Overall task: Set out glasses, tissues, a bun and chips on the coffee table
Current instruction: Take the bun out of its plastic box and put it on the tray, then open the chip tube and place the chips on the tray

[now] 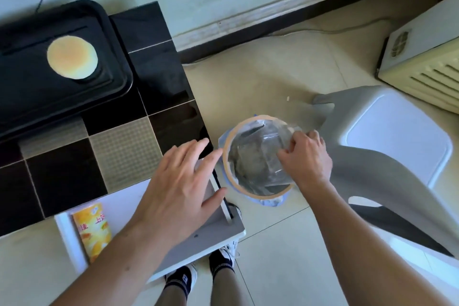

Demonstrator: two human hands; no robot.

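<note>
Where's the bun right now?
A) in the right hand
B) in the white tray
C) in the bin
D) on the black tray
D: the round bun lies on the black tray on the tiled coffee table, far from both hands.
</note>
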